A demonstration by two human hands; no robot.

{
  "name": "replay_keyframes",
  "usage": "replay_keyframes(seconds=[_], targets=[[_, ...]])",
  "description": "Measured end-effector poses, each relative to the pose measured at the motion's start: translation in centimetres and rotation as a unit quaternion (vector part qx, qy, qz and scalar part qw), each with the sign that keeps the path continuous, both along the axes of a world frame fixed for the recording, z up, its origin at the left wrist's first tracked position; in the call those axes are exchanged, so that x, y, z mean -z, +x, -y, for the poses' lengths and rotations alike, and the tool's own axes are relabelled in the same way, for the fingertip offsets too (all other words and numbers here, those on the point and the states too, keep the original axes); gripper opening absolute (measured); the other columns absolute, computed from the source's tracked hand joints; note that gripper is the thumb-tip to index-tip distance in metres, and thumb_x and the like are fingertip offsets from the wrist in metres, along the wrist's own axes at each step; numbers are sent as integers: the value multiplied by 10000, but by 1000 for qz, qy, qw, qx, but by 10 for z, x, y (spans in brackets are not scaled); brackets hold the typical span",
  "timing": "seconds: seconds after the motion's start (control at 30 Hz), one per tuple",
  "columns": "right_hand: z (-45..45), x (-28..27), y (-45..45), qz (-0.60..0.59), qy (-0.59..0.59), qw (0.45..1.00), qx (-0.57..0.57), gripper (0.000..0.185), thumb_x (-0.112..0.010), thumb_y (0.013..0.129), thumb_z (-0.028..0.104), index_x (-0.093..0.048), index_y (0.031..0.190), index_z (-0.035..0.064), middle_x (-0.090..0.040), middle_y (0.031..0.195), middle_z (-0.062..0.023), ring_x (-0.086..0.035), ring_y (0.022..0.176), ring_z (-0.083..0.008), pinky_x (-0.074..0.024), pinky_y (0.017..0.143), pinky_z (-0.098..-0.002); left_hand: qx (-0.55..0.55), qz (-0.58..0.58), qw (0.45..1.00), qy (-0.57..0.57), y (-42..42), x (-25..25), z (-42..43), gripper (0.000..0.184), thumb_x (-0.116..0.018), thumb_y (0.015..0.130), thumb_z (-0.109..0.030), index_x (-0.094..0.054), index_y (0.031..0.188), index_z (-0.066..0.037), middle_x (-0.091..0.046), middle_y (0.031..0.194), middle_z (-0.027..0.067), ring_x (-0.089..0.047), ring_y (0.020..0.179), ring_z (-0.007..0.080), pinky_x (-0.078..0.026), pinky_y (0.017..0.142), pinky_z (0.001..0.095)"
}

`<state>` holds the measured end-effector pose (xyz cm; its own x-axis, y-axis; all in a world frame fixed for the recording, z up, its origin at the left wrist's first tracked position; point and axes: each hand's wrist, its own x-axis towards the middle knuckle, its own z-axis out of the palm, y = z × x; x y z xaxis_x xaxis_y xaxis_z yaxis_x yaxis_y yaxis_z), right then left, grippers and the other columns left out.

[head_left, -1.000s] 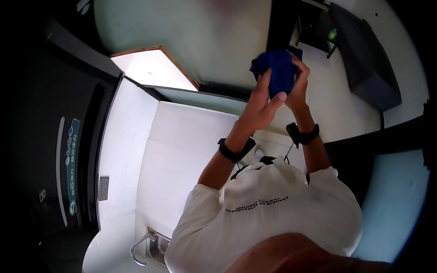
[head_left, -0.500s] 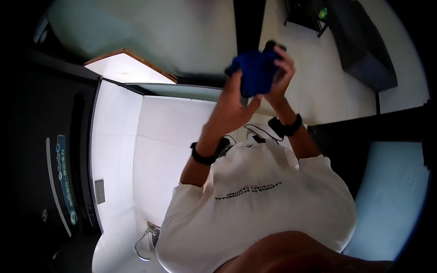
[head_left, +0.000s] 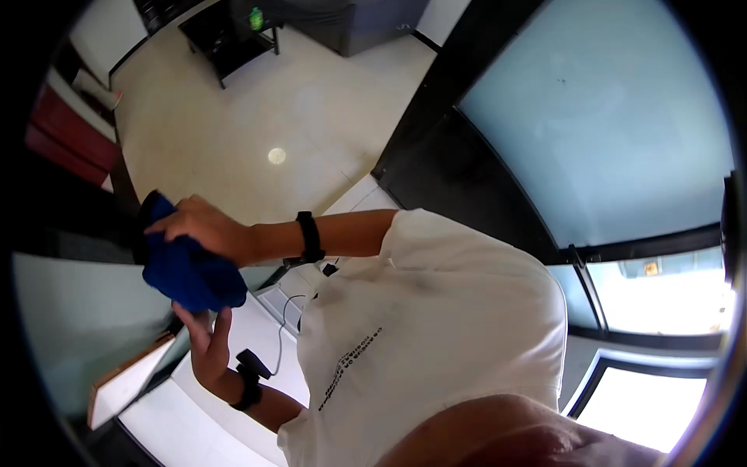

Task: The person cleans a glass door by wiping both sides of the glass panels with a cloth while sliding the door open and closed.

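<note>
A bunched blue cloth (head_left: 191, 268) with dark edges is held out in front of me at the left of the view. My right hand (head_left: 206, 226) grips it from above, fingers curled over its upper part. From below, my left hand (head_left: 206, 338) holds its lower edge, and some fingertips are hidden behind the fabric. Black bands circle both wrists: a right wristband (head_left: 310, 236) and a left wristband (head_left: 247, 385) with a small dark box on it. What lies behind the cloth is hidden.
A black-framed frosted glass panel (head_left: 615, 124) stands at the right. Ahead is a tiled floor (head_left: 311, 101) with a low black table (head_left: 233, 50) bearing a green bottle (head_left: 256, 19). A grey sofa (head_left: 366, 27) stands nearby. A cable (head_left: 282, 335) hangs near my left wrist.
My view has swung to the right, bringing the floor, table and window side into sight. Both hands still hold the cloth, now at the left of the view, with my right hand over it.
</note>
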<state>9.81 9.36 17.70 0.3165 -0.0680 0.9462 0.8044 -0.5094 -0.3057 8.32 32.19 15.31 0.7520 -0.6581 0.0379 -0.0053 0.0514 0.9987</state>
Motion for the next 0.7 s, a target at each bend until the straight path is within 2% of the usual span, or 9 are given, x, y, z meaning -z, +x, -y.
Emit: replay_keyframes(seconds=[0.07,0.13,0.17,0.27,0.33,0.4,0.47,0.53,0.7], targets=[[5,-24,6,64,-71,995,30,212,-590,913,246,-552,1056,95,-623,1117,-104,-547,863,-273,-396,793,-382,-19,67,991,-117,40,66,-21,828,-610,874,-62,-119,1539,-24,-310,1513,197,-342,1373,309,-140,1172,474],[13,-49,-4,82,-137,984,79,116,-528,939,173,-578,995,84,-619,1065,-91,-548,815,-264,-407,678,-373,31,-10,961,-275,21,34,12,776,-596,845,-74,-214,1516,-7,-351,1489,188,-381,1339,325,-194,1157,531],[16,-48,-4,73,-132,986,67,109,-532,935,169,-575,988,83,-622,1068,-94,-549,810,-270,-412,667,-374,37,6,956,-291,24,37,17,730,-590,834,-100,-284,1486,14,-377,1474,182,-388,1331,348,-218,1149,546],[9,-37,-1,64,-111,990,56,98,-532,933,166,-567,972,82,-622,1091,-106,-549,803,-281,-422,655,-376,132,0,950,-284,61,93,1,684,-594,896,-192,-300,1493,-32,-362,1496,167,-369,1366,317,-240,1152,493],[8,-25,5,78,-102,991,35,108,-519,937,182,-547,941,78,-607,1163,-129,-547,794,-299,-436,657,-398,118,-13,953,-280,50,86,19,684,-594,900,-200,-299,1494,-34,-358,1499,164,-367,1368,313,-242,1151,487],[9,-30,-3,20,-149,989,14,129,-508,945,178,-525,986,57,-596,1097,-152,-552,818,-357,-427,698,-455,118,-23,953,-279,44,77,38,683,-594,904,-209,-298,1495,-36,-355,1501,161,-365,1369,309,-244,1150,482],[13,-42,-12,-13,-185,982,16,112,-520,926,169,-527,955,61,-592,1048,-147,-555,812,-358,-435,672,-469,118,-29,953,-279,42,77,55,683,-594,908,-218,-297,1496,-38,-352,1504,159,-364,1371,305,-246,1149,476],[18,-35,-13,-107,-205,973,-1,161,-611,827,133,-525,956,88,-583,985,-133,-564,837,-354,-444,668,-471,115,-37,954,-274,42,80,62,683,-594,911,-226,-297,1497,-39,-348,1507,156,-362,1372,301,-248,1147,470],[34,19,-88,-258,-132,957,6,288,-638,747,92,-514,1006,121,-584,973,-118,-544,947,-359,-439,754,-480,158,-76,958,-228,5,95,104,683,-594,921,-248,-294,1500,-44,-340,1513,148,-358,1376,291,-254,1144,456]])
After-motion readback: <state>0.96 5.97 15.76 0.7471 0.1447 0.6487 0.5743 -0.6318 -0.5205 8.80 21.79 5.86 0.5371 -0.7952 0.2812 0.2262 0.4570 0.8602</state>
